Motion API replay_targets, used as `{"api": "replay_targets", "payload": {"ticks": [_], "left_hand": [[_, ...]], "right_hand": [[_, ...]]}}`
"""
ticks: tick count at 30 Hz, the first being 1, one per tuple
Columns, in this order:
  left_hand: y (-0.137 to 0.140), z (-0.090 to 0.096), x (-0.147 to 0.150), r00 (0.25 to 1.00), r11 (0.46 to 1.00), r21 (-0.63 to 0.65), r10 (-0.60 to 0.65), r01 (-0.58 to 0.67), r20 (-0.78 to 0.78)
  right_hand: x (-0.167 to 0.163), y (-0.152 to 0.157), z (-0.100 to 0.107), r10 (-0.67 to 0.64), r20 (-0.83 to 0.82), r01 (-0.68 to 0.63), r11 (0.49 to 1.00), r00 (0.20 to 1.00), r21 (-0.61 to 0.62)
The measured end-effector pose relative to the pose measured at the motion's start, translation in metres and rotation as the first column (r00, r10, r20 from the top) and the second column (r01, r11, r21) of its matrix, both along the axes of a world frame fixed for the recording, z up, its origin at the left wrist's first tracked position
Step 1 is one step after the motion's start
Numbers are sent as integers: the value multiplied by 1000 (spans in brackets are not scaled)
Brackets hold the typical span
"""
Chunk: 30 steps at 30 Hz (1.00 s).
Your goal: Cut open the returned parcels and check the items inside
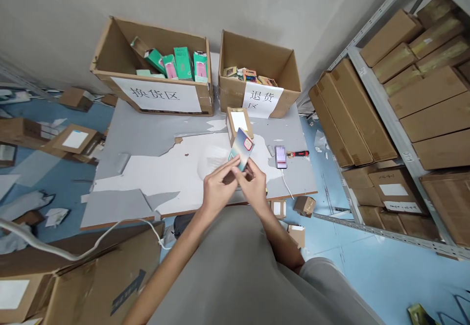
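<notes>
Both of my hands are closed on a small flat box (242, 146), blue and pale, with a red-framed picture near its top corner. My left hand (219, 188) grips its lower left edge, and my right hand (254, 183) holds the lower right side. The box is tilted, and my fingers cover its lower end. Just beyond it stands a small cardboard carton (238, 119) with a white label. A clear plastic bag (213, 162) seems to lie on the table, left of the held box.
Two large cardboard boxes (154, 90) (231, 86) with paper signs stand at the table's back, holding smaller packages. A phone (281, 157) with a white cable (287, 186) and a red-black handled tool (300, 153) lie right. Shelving (404, 134) with cartons stands right; a big carton (99, 281) is at lower left.
</notes>
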<state>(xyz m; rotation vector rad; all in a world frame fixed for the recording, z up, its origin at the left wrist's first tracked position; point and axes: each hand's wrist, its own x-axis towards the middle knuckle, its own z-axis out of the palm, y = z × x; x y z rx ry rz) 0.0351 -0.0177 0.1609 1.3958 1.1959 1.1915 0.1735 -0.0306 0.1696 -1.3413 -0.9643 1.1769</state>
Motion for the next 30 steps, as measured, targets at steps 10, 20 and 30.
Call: {"api": "replay_targets", "payload": {"ticks": [10, 20, 30], "left_hand": [[16, 5, -40, 982, 959, -277, -8, 61, 189], [15, -32, -53, 977, 822, -545, -61, 166, 205], [93, -10, -39, 983, 929, -324, -162, 181, 87]], "right_hand": [[36, 3, 10, 108, -245, -122, 991, 963, -46], [41, -3, -59, 210, -206, -254, 942, 956, -220], [58, 68, -47, 221, -241, -259, 956, 945, -137]]}}
